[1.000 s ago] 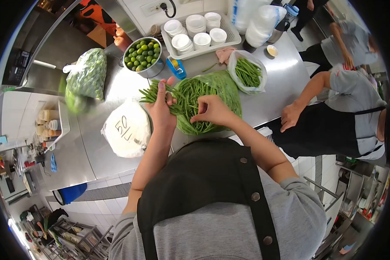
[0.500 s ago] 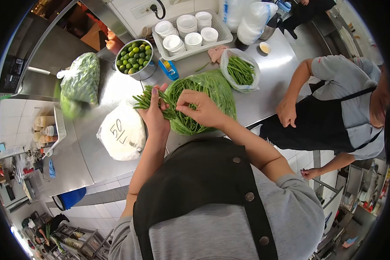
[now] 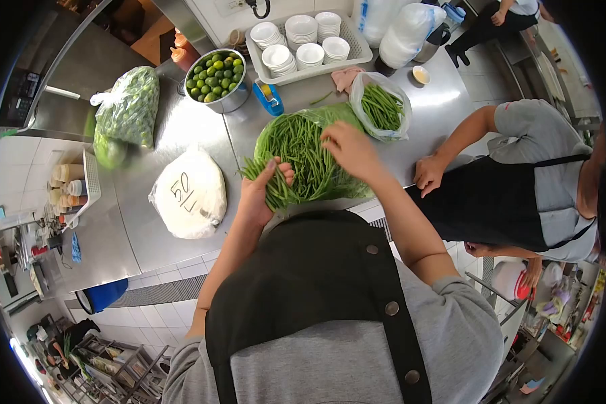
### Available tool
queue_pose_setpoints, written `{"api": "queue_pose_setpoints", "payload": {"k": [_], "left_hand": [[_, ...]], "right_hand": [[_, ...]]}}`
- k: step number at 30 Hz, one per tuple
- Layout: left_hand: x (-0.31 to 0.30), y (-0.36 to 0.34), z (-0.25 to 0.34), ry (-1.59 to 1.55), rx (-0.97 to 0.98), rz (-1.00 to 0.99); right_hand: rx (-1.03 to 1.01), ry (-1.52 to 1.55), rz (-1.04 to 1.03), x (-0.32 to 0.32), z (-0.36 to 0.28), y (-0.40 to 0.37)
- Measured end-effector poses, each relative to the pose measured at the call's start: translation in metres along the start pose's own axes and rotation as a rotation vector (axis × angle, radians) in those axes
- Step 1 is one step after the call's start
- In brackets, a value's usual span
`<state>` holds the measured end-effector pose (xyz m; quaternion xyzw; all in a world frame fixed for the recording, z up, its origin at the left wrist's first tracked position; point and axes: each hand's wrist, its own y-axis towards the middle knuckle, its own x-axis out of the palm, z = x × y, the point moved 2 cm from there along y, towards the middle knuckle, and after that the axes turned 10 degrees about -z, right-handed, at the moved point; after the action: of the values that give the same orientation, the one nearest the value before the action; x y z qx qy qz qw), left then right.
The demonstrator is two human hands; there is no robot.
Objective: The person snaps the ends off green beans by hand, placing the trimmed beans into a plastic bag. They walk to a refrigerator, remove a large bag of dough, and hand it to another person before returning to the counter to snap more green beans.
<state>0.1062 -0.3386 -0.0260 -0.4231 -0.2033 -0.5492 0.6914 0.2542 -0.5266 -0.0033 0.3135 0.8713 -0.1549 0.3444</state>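
In the head view, my left hand (image 3: 258, 193) is wrapped round a bunch of green beans (image 3: 276, 190), their ends sticking out past the thumb. The bunch is at the left edge of a large open plastic bag of green beans (image 3: 299, 148). Over the right part of that bag is my right hand (image 3: 352, 153), its fingers curled in towards the thumb and slightly blurred. Anything between those fingertips is too small to make out. A smaller white bag of green beans (image 3: 381, 106) stands just behind the right hand.
Left of me lies a white bag marked 50 (image 3: 190, 195). Behind stand a metal pot of limes (image 3: 215, 79), a blue tape dispenser (image 3: 268, 99) and a tray of white bowls (image 3: 358, 52). A co-worker in a black apron (image 3: 485, 202) stands close on the right.
My right hand has moved right and away from the bunch, over the bag. My left hand has lowered slightly with its beans. The co-worker's hand has shifted nearer the table edge.
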Motion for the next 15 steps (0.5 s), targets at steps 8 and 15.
{"api": "queue_pose_setpoints", "payload": {"k": [8, 15], "left_hand": [[0.025, -0.006, -0.004, 0.144, -0.182, -0.023], [0.009, -0.012, -0.010, 0.200, -0.230, -0.035]], "right_hand": [[-0.126, -0.274, -0.174, 0.011, 0.011, 0.022], [-0.095, -0.504, -0.400, 0.021, 0.009, 0.034]]}}
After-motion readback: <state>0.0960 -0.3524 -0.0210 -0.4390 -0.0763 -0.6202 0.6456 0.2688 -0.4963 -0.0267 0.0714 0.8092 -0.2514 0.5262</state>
